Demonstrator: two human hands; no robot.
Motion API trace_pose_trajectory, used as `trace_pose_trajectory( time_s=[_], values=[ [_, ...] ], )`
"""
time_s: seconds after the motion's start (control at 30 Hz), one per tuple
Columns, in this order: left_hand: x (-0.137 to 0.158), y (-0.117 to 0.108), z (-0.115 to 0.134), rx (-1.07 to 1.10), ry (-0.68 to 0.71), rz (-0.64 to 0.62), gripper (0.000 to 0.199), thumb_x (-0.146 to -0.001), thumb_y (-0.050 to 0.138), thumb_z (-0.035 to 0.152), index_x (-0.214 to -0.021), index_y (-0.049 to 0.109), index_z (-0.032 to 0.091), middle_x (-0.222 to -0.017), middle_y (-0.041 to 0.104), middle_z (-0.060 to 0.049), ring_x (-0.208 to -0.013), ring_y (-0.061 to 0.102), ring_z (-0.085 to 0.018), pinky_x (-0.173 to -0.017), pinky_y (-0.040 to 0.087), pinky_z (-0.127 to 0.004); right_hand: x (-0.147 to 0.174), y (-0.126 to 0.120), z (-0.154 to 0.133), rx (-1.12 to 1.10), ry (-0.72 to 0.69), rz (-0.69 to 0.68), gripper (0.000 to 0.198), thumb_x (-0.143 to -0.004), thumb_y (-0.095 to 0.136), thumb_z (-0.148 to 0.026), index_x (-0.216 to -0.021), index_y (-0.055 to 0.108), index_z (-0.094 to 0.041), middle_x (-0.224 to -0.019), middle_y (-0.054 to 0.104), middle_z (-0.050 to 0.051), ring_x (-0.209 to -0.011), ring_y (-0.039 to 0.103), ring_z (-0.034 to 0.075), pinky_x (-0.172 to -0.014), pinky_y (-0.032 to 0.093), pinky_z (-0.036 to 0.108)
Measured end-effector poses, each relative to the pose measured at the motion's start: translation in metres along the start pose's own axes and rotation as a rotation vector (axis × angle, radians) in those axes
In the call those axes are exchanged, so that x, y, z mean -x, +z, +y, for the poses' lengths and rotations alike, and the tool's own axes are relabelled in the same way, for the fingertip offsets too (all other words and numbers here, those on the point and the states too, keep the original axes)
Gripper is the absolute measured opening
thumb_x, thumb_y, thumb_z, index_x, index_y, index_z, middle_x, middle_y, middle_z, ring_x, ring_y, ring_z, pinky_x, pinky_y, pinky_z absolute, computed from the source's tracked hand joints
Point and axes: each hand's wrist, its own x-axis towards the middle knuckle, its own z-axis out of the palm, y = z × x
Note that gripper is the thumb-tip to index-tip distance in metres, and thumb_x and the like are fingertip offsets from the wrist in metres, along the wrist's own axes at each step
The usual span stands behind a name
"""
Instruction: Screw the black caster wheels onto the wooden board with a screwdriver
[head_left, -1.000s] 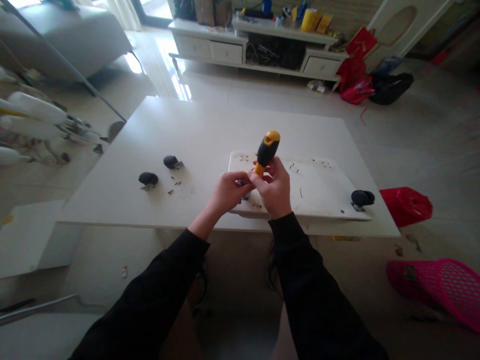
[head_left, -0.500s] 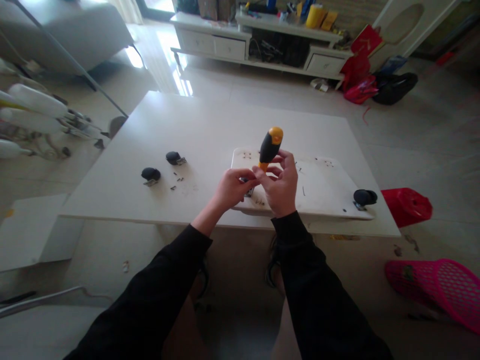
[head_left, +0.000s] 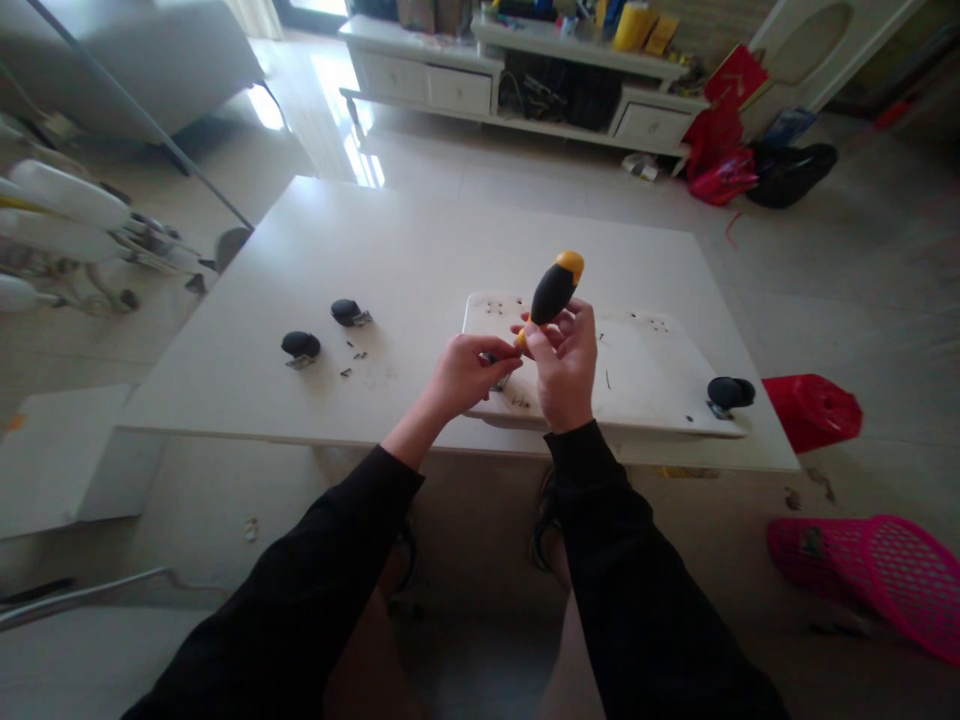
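A yellow and black screwdriver (head_left: 553, 292) leans up to the right, its lower end gripped in the fingers of my right hand (head_left: 566, 370). My left hand (head_left: 469, 375) pinches something small by the screwdriver's tip; the fingers hide what it is. Beneath that hand, a partly covered caster (head_left: 498, 380) sits on the white board (head_left: 645, 375). Another black caster (head_left: 729, 394) stands at the board's right corner. A few screws (head_left: 520, 401) lie on the board near my right wrist, and screw holes show at its far corners.
Two loose casters (head_left: 301, 347) and several small screws (head_left: 360, 356) lie on the left half of the white table (head_left: 405, 240). To the right on the floor are a red bucket (head_left: 817, 412) and a pink basket (head_left: 877, 575). A low cabinet (head_left: 427, 85) stands beyond.
The screwdriver has tilted further right, its handle moving away from my left hand. My right hand's fingers have shifted on it, while my left hand stays nearly in place.
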Motion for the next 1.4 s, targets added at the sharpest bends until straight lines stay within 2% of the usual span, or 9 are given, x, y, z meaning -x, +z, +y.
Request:
trace_pose_trajectory(
  time_s=[0.1,0.23,0.43,0.6,0.73,0.87,1.03,1.23,1.4],
  values=[
    [-0.001,0.002,0.002,0.004,0.014,0.023,0.016,-0.079,0.083,0.032,-0.082,0.081,0.016,-0.065,0.072,-0.002,-0.044,0.053,-0.007,-0.041,0.041,-0.019,0.000,0.002,-0.001,0.087,-0.038,0.056,0.044,-0.083,0.083,-0.044,-0.112,0.052,-0.031,-0.102,0.065,-0.002,-0.085,0.070,0.014,-0.069,0.063,0.029],
    [-0.001,0.003,0.003,0.030,-0.013,0.011,0.019,-0.074,0.085,0.031,-0.079,0.076,0.016,-0.065,0.071,-0.001,-0.045,0.053,-0.007,-0.043,0.042,-0.021,0.001,0.003,0.002,0.064,0.010,0.088,0.043,-0.086,0.080,-0.048,-0.114,0.054,-0.029,-0.090,0.066,-0.002,-0.082,0.073,0.017,-0.075,0.065,0.034],
    [0.007,-0.008,0.014,-0.023,0.022,0.071,0.019,-0.073,0.083,0.031,-0.071,0.072,0.016,-0.066,0.067,0.000,-0.052,0.052,-0.007,-0.048,0.038,-0.021,0.000,0.003,0.004,0.025,0.035,0.085,0.049,-0.087,0.077,-0.051,-0.119,0.046,-0.032,-0.105,0.065,0.000,-0.089,0.073,0.017,-0.073,0.066,0.033],
    [0.024,-0.013,0.018,-0.011,-0.293,0.069,0.022,-0.086,0.064,0.021,-0.066,0.072,0.016,-0.049,0.054,0.002,-0.038,0.043,-0.007,-0.041,0.029,-0.025,-0.003,0.003,0.003,0.013,-0.003,0.156,0.060,-0.077,0.088,-0.042,-0.118,0.046,-0.031,-0.098,0.062,-0.002,-0.086,0.070,0.014,-0.080,0.063,0.032],
    [0.037,-0.010,0.018,0.126,-0.462,0.034,0.022,-0.092,0.058,0.017,-0.078,0.074,0.014,-0.051,0.058,0.001,-0.033,0.042,-0.007,-0.040,0.027,-0.025,-0.002,0.005,0.004,-0.065,0.027,0.115,0.050,-0.084,0.081,-0.042,-0.119,0.048,-0.029,-0.089,0.068,-0.003,-0.083,0.071,0.016,-0.079,0.061,0.034],
    [0.041,-0.007,0.020,0.254,-0.513,0.003,0.020,-0.096,0.056,0.018,-0.088,0.073,0.011,-0.054,0.058,0.002,-0.035,0.043,-0.007,-0.041,0.028,-0.024,0.001,0.006,0.003,-0.131,-0.008,0.083,0.035,-0.092,0.069,-0.040,-0.120,0.049,-0.030,-0.105,0.073,0.000,-0.091,0.073,0.015,-0.079,0.061,0.033],
    [0.033,-0.004,0.020,0.316,-0.609,-0.020,0.016,-0.094,0.055,0.015,-0.086,0.069,0.011,-0.057,0.060,0.000,-0.036,0.045,-0.008,-0.042,0.029,-0.024,0.000,0.003,0.002,-0.010,-0.047,0.131,0.050,-0.081,0.082,-0.037,-0.117,0.049,-0.031,-0.104,0.064,-0.002,-0.083,0.069,0.012,-0.064,0.058,0.026],
    [0.027,-0.010,0.013,0.312,-0.638,-0.075,0.018,-0.094,0.055,0.017,-0.088,0.071,0.010,-0.056,0.061,-0.001,-0.038,0.047,-0.008,-0.042,0.030,-0.023,0.000,0.002,0.004,-0.047,-0.012,0.101,0.040,-0.089,0.069,-0.028,-0.123,0.049,-0.032,-0.100,0.070,-0.002,-0.090,0.073,0.015,-0.073,0.062,0.031],
    [0.027,-0.014,0.009,0.378,-0.647,-0.134,0.016,-0.095,0.058,0.021,-0.093,0.070,0.011,-0.062,0.063,-0.001,-0.041,0.049,-0.008,-0.044,0.034,-0.023,0.000,0.001,0.000,-0.003,-0.030,0.108,0.047,-0.083,0.078,-0.032,-0.120,0.050,-0.031,-0.107,0.068,-0.001,-0.084,0.070,0.013,-0.060,0.057,0.025]
  ],
)
